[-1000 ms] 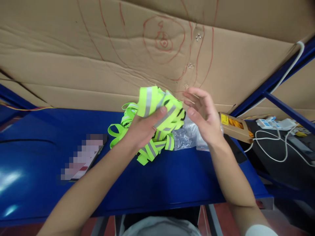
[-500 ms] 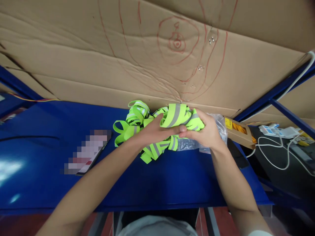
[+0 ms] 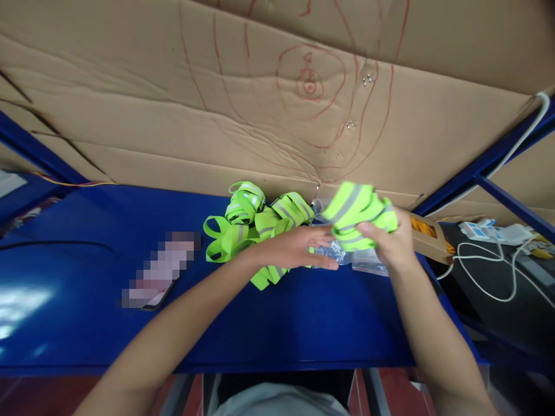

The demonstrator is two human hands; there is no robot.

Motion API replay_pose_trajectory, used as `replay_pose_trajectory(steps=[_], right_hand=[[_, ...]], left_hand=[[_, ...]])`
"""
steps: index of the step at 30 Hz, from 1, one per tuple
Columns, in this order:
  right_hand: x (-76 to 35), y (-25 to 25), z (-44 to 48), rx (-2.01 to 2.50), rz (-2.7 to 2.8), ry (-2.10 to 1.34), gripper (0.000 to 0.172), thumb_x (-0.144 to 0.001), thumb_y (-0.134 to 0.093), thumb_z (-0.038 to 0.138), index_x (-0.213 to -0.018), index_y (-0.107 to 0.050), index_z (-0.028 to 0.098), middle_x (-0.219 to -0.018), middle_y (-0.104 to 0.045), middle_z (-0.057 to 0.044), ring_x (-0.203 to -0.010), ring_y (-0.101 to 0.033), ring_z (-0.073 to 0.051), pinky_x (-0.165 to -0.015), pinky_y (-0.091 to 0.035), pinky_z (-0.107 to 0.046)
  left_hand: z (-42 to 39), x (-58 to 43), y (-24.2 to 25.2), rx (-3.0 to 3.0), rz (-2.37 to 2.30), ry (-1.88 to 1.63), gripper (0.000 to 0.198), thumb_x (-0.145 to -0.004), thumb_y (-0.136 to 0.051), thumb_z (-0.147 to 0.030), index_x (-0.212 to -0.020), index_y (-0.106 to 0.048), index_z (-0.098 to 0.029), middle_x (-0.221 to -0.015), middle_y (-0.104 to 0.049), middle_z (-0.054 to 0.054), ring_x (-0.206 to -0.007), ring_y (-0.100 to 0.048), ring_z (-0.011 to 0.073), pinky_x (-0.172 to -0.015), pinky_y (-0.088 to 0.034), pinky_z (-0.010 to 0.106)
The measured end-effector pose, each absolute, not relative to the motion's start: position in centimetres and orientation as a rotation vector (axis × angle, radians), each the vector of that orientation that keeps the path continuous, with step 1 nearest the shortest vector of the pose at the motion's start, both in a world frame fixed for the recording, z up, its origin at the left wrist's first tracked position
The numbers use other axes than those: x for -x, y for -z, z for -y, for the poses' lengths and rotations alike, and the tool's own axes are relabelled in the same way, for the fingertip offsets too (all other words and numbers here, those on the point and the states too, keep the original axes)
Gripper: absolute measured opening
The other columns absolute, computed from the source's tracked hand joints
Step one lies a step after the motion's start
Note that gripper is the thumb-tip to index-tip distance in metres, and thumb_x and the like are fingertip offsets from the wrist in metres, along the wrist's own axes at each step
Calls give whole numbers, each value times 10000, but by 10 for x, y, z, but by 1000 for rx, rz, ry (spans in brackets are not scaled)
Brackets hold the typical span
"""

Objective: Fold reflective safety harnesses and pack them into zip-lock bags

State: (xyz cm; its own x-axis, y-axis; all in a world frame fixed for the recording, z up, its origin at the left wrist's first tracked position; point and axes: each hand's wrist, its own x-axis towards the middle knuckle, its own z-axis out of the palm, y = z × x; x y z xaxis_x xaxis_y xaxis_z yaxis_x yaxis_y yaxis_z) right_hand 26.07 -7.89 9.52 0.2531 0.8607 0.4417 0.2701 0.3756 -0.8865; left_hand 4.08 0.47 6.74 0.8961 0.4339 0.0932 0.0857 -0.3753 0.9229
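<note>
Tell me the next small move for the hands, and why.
I'd probably close the left hand on the near side of the striped yellow-green bundle to steady it: only the right hand clearly grips it, at its right side, and the left hand looks open right beside it, though blur hides whether they touch.

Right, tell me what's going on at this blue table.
The person's right hand grips a folded bundle of fluorescent reflective strap. The left hand is open beside it; whether they touch is unclear. More reflective straps lie piled on the blue table, with clear plastic bags to their right.
</note>
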Motion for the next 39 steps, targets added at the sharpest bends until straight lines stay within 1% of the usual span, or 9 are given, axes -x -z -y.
replay_pose_trajectory(steps=[4,9,15,19,21,25,32,36,39], right_hand=[[-296,-72,91,1108,865,-641,452,-594,-971,428,-946,-771,227,-884,-793,-38,-708,-740,-239,-678,-629,-400],[-300,-37,100,1198,701,-812,478,-582,-977,403,-964,-757,219,-913,-806,-58,-737,-763,-264,-731,-646,-432],[-287,-29,103,1169,674,-938,460,-608,-976,413,-968,-770,213,-927,-814,-66,-750,-764,-254,-711,-650,-400],[-279,-33,108,1116,680,-1050,445,-643,-958,426,-972,-768,194,-889,-813,-58,-707,-754,-229,-654,-632,-346],[-273,-33,111,1089,694,-1108,455,-640,-960,424,-978,-770,186,-918,-820,-66,-738,-767,-236,-689,-638,-347],[-263,-30,114,1057,686,-1211,473,-633,-966,428,-986,-775,179,-935,-824,-78,-768,-778,-245,-744,-640,-353],[-259,-24,109,1044,595,-1228,482,-662,-954,445,-1012,-780,164,-939,-820,-77,-747,-766,-219,-692,-612,-299],[-260,-22,105,1080,537,-1210,487,-664,-957,437,-1021,-783,156,-948,-817,-64,-760,-762,-194,-701,-616,-278],[-260,-22,103,1093,492,-1190,491,-666,-957,435,-1032,-782,159,-964,-819,-64,-780,-767,-198,-709,-623,-282]], left_hand=[[-1,-64,-29,-2444,-1006,-563,498,-1019,-579,-517,-1289,-676,-110,-1300,-677,216,-1299,-597,391,-1142,-403,569],[-1,-79,-11,-2539,-1253,-465,470,-943,-690,-536,-1027,-715,-75,-1198,-667,249,-1253,-560,449,-1089,-385,620],[4,-72,-53,-2385,-1090,-593,212,-982,-655,-399,-951,-634,-190,-953,-714,38,-911,-684,196,-846,-525,317],[42,-29,-116,-2162,-1061,-1325,190,-942,-728,-368,-1085,-658,-263,-773,-647,-44,-649,-581,135,-672,-470,263],[63,-10,-139,-2261,-1283,-1538,251,-951,-717,-335,-1198,-670,-344,-877,-677,-33,-757,-606,161,-769,-495,288],[90,-9,-138,-2566,-1472,-1179,297,-988,-618,-352,-1271,-698,-305,-965,-712,82,-1014,-685,318,-821,-548,403],[100,-22,-95,-2904,-27,-642,351,-978,-620,-161,-1325,-637,-213,-1239,-753,101,-1055,-737,241,-956,-571,347],[63,4,-91,-2941,-372,-532,610,-939,-620,-135,-1522,-492,-259,-1610,-512,105,-1512,-460,300,-1266,-359,490],[32,8,-75,-2990,-479,-130,812,-899,-697,-153,-1622,-359,-301,-1752,-256,91,-1629,-237,332,-1311,-247,577]])
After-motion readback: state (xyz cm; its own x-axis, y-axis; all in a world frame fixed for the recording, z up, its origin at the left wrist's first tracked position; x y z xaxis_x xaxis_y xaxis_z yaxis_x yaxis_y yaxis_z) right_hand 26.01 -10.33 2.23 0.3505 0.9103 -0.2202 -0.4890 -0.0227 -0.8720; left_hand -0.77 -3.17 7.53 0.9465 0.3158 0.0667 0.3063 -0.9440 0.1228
